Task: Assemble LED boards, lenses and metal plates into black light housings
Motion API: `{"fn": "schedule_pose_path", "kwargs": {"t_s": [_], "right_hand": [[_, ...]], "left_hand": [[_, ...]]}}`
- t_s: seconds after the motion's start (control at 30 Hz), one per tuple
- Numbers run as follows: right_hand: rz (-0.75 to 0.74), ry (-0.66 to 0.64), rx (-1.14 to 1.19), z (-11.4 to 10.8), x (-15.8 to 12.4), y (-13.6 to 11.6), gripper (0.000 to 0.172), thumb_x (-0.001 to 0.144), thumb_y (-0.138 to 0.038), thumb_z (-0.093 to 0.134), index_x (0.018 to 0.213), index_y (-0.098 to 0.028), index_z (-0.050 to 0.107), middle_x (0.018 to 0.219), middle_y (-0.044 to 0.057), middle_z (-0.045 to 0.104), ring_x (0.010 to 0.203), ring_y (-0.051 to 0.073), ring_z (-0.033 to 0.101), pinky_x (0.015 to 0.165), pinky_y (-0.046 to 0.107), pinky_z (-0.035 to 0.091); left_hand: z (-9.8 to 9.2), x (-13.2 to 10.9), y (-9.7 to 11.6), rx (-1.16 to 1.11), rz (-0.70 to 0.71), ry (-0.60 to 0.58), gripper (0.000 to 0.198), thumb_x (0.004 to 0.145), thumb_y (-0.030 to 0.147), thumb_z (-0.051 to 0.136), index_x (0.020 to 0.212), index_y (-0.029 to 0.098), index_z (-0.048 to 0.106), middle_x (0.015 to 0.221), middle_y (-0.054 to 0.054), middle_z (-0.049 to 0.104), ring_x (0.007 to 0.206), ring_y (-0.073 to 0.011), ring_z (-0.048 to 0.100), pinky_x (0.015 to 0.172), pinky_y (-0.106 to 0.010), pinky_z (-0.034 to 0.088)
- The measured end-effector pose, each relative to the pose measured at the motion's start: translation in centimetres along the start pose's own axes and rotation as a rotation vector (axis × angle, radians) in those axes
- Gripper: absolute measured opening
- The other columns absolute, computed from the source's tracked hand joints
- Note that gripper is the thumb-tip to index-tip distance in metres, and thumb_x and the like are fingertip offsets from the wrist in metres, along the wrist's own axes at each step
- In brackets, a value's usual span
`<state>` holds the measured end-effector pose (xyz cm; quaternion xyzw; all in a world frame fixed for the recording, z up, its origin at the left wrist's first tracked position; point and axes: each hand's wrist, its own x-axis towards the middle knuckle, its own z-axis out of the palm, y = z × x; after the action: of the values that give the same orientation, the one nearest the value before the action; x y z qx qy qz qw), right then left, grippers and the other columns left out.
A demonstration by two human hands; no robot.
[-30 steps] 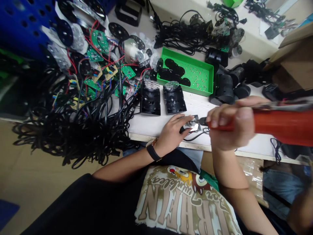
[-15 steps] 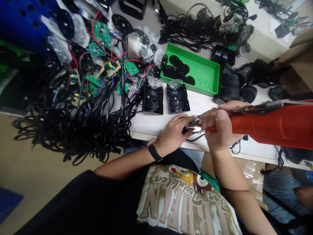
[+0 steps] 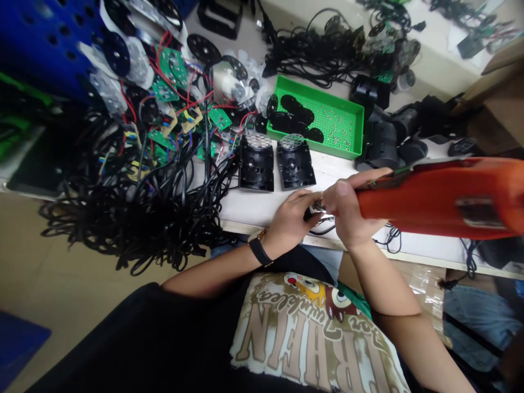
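A white table [image 3: 249,207] is standing on a tan floor [image 3: 45,284]; a blue crate [image 3: 33,43] is sitting left, a box [image 3: 503,103] right.

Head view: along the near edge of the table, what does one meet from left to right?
tangle of black cables → left hand → small metal part → right hand → orange electric screwdriver
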<state>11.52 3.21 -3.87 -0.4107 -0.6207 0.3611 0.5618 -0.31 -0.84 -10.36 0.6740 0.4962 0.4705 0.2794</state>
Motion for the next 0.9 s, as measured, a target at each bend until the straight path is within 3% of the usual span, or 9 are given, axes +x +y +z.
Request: {"fn": "schedule_pose_path", "kwargs": {"t_s": [0.17, 0.33, 0.5, 0.7, 0.9], "right_hand": [[-0.082, 0.052, 0.027, 0.6, 0.2, 0.5, 0.028, 0.088, -0.048, 0.072, 0.092, -0.026, 0.056, 0.066, -0.007, 0.051, 0.056, 0.012, 0.057, 0.056, 0.031, 0.055], [-0.080, 0.049, 0.113, 0.7, 0.6, -0.3, 0.033, 0.086, -0.046, 0.075, 0.105, -0.026, 0.056, 0.058, -0.011, 0.050, 0.045, 0.010, 0.053, 0.049, 0.028, 0.050], [-0.113, 0.135, 0.199, 0.8, 1.2, -1.8, 0.029, 0.089, -0.050, 0.071, 0.100, -0.028, 0.057, 0.054, -0.012, 0.043, 0.039, 0.009, 0.048, 0.044, 0.025, 0.045], [-0.160, 0.307, 0.178, -1.4, 2.6, -3.5, 0.025, 0.087, -0.045, 0.073, 0.095, -0.026, 0.059, 0.053, -0.012, 0.042, 0.039, 0.008, 0.047, 0.044, 0.025, 0.043], [-0.064, 0.272, 0.117, -3.7, 2.7, -1.6, 0.027, 0.082, -0.040, 0.080, 0.097, -0.024, 0.064, 0.057, -0.010, 0.056, 0.045, 0.009, 0.053, 0.049, 0.026, 0.049]], "left_hand": [[0.0, 0.3, 0.2, -0.002, -0.049, -0.011, 0.039, 0.085, 0.012, 0.075, 0.123, 0.017, 0.066, 0.119, -0.009, 0.075, 0.113, -0.0231, 0.070, 0.100, -0.038, 0.057], [0.0, 0.4, 0.5, -0.004, -0.057, -0.004, 0.041, 0.082, 0.009, 0.078, 0.122, 0.015, 0.067, 0.116, -0.010, 0.076, 0.111, -0.0238, 0.071, 0.098, -0.037, 0.057], [-0.2, 0.3, 0.7, 0.033, -0.082, -0.037, 0.039, 0.086, 0.013, 0.076, 0.124, 0.018, 0.067, 0.123, -0.009, 0.075, 0.116, -0.0236, 0.069, 0.104, -0.039, 0.055], [-1.0, 0.4, 1.1, 0.119, -0.068, -0.107, 0.043, 0.089, 0.018, 0.076, 0.130, 0.018, 0.066, 0.129, -0.009, 0.074, 0.124, -0.0248, 0.066, 0.110, -0.042, 0.053], [-1.7, 0.7, 1.8, 0.236, 0.004, -0.145, 0.042, 0.092, 0.023, 0.072, 0.133, 0.018, 0.064, 0.132, -0.010, 0.072, 0.128, -0.0277, 0.064, 0.112, -0.047, 0.053]]}}
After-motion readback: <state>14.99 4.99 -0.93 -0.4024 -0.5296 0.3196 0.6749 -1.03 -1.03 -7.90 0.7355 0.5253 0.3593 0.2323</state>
